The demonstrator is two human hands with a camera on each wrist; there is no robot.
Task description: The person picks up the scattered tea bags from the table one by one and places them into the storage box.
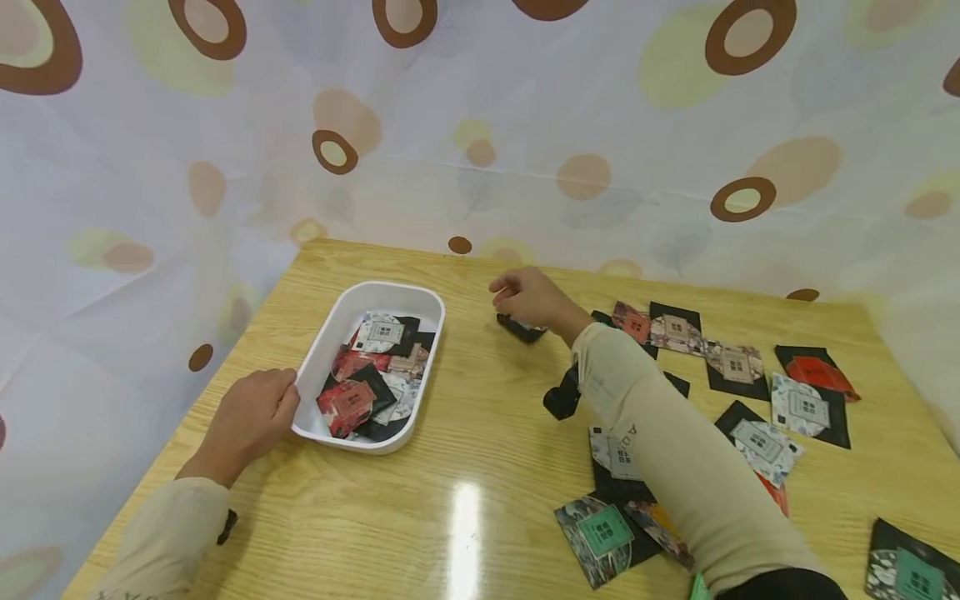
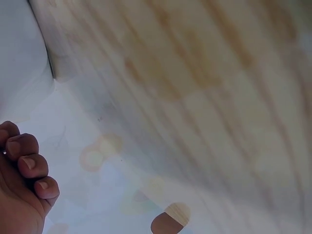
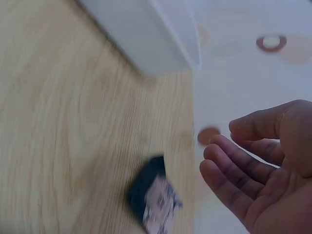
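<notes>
A white plastic tub [image 1: 388,447] stands at the left of the wooden table, with several small printed packets [image 1: 352,400] lying in it. My left hand [image 1: 251,417] grips the tub's near left side; its curled fingers [image 2: 35,165] show at the edge of the left wrist view. Right of the tub, my right hand [image 1: 531,296] hovers with fingers loosely bent and nothing between them. Below that hand a black packet with a pale label [image 1: 521,331] lies on the table, partly hidden by the hand in the head view. The right wrist view shows this packet [image 3: 155,200] apart from the fingertips.
Several more packets with red, white and green labels [image 1: 735,367] lie scattered and overlapping at the table's right, some hidden under my right sleeve [image 1: 675,450]. A patterned sheet [image 1: 480,108] hangs along the table's back edge [image 1: 420,250] and left side.
</notes>
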